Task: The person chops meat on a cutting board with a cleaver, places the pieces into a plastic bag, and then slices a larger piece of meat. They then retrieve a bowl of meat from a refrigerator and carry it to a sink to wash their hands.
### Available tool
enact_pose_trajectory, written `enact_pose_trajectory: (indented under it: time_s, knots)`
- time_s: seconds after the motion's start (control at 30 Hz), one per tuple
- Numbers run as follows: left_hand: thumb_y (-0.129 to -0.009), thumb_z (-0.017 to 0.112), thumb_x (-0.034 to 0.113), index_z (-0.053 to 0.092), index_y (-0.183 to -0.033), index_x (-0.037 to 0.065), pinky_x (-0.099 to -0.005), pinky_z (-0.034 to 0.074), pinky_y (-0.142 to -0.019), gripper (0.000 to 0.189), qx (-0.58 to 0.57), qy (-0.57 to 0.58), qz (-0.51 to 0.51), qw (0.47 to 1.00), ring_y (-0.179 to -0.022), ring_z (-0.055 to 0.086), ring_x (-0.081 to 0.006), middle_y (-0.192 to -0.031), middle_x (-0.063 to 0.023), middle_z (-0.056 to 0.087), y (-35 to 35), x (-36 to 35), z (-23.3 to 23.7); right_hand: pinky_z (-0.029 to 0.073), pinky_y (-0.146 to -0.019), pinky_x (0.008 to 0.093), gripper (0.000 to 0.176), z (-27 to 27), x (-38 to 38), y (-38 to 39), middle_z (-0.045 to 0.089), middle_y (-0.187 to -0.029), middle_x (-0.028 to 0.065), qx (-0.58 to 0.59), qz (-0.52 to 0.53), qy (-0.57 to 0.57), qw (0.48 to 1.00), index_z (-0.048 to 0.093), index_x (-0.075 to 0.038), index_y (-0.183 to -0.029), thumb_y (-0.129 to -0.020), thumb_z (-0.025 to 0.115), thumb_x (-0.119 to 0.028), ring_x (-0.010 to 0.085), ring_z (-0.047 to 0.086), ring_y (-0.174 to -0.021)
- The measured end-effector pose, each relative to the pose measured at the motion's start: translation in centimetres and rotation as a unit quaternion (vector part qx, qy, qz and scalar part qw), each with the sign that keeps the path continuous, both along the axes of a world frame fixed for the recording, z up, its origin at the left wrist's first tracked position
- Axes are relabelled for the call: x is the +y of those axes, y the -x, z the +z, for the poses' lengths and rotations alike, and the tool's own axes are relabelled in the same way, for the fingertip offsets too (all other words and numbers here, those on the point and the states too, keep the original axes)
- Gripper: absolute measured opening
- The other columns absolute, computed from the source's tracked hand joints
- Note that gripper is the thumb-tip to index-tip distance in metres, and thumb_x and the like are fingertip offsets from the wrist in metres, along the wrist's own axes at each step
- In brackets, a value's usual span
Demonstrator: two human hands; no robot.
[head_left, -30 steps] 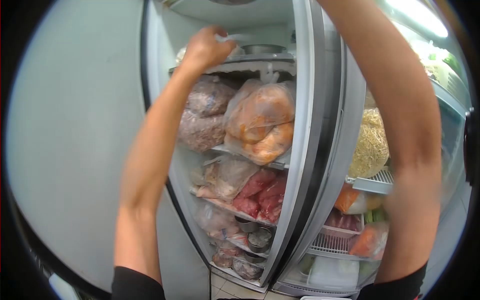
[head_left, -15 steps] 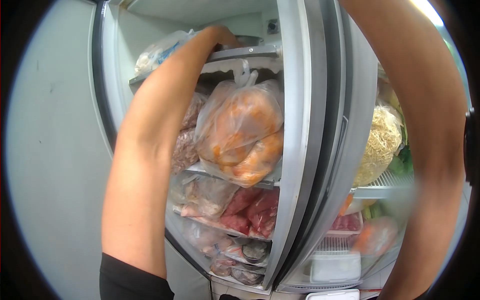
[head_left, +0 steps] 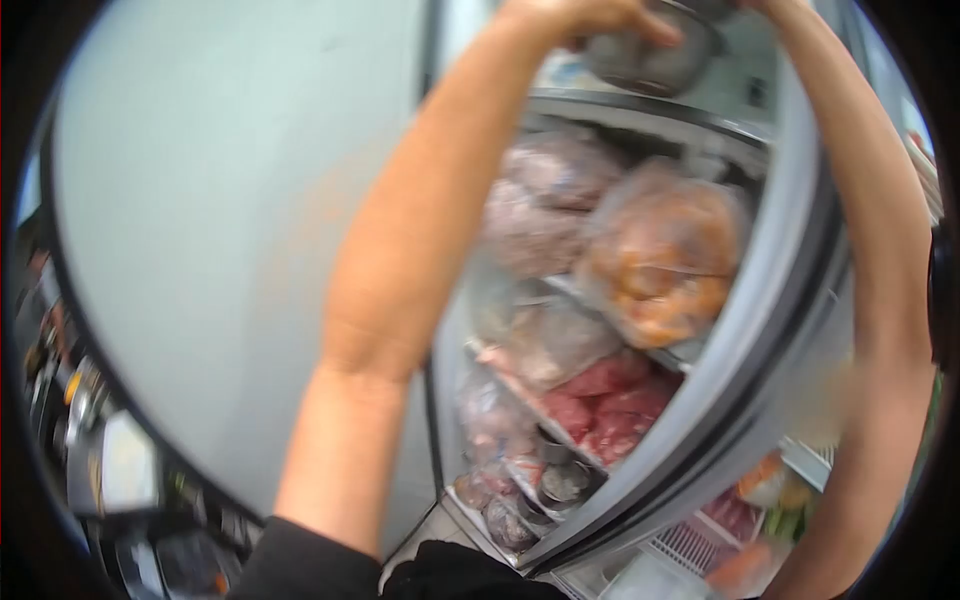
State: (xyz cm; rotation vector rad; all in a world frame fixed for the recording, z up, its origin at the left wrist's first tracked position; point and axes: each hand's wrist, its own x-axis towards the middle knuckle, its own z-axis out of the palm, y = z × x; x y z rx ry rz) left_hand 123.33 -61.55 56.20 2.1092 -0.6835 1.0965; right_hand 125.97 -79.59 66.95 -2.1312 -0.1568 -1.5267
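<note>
At the top of the view my left hand (head_left: 605, 18) grips the rim of a round metal bowl (head_left: 655, 58), with fingers hooked over its edge. The bowl is tilted and blurred, in front of the top freezer shelf (head_left: 640, 103). My right hand (head_left: 768, 4) shows only at the upper frame edge, close to the bowl's right side; its fingers are cut off. Beneath the bowl, a clear plastic bag of orange-yellow food (head_left: 665, 265) rests beside bags of pale pinkish food (head_left: 545, 205).
Red meat (head_left: 610, 400) in plastic lies on a lower shelf, with more bags and a small metal container (head_left: 565, 485) below. A large open door (head_left: 240, 200) stands left. To the right, another compartment holds vegetables and a wire shelf (head_left: 690, 545).
My left hand has come up out of the top shelf with the metal bowl. My right hand has come near it, and the view has swung left.
</note>
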Motion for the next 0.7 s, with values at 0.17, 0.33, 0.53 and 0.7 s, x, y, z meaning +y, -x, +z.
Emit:
enact_pose_trajectory:
  time_s: [0.17,0.33,0.53,0.7]
  knots:
    - [-0.062,0.085,0.034,0.064,-0.096,-0.011,-0.035,0.053,-0.078,0.061,0.031,0.025,-0.109,0.993,-0.085,0.067,-0.0251,-0.093,-0.0254,0.067,10.8,7.3,-6.7,0.051,-0.085,0.0394,0.067,0.4,-3.8,-6.1,0.067,-0.103,0.019,0.147,0.062,0.192,0.968,0.064,0.005,-0.109,-0.077,0.069,-0.053,0.0307,0.066,-0.094]
    - [-0.072,0.078,0.037,0.065,-0.095,-0.008,-0.038,0.053,-0.071,0.052,0.097,0.093,-0.014,0.991,-0.077,0.067,-0.0285,-0.086,-0.0235,0.068,21.7,10.8,-13.7,0.046,-0.089,0.0435,0.069,-2.9,-3.1,-9.3,0.063,-0.109,0.0214,0.243,-0.17,0.275,0.914,0.058,0.007,-0.113,-0.082,0.062,-0.055,0.0344,0.06,-0.102]
    - [-0.052,0.085,0.021,0.053,-0.071,0.009,-0.0194,0.042,-0.059,0.039,-0.012,0.236,0.171,0.957,-0.064,0.053,-0.0063,-0.073,0.0013,0.056,30.2,15.0,-23.4,0.044,-0.093,0.0378,0.075,1.0,-10.5,-21.5,0.064,-0.111,0.0205,0.119,-0.194,0.394,0.89,0.059,0.005,-0.112,-0.075,0.069,-0.059,0.0305,0.058,-0.108]
    - [-0.046,0.083,0.012,0.055,-0.074,0.007,-0.0179,0.038,-0.059,0.039,-0.061,0.259,0.281,0.922,-0.066,0.051,-0.0059,-0.075,0.0022,0.054,41.0,21.1,-29.8,0.047,-0.088,0.0377,0.062,-14.2,0.9,1.0,0.064,-0.107,0.0199,0.001,-0.01,0.011,1.0,0.061,0.002,-0.11,-0.077,0.071,-0.049,0.028,0.06,-0.101]
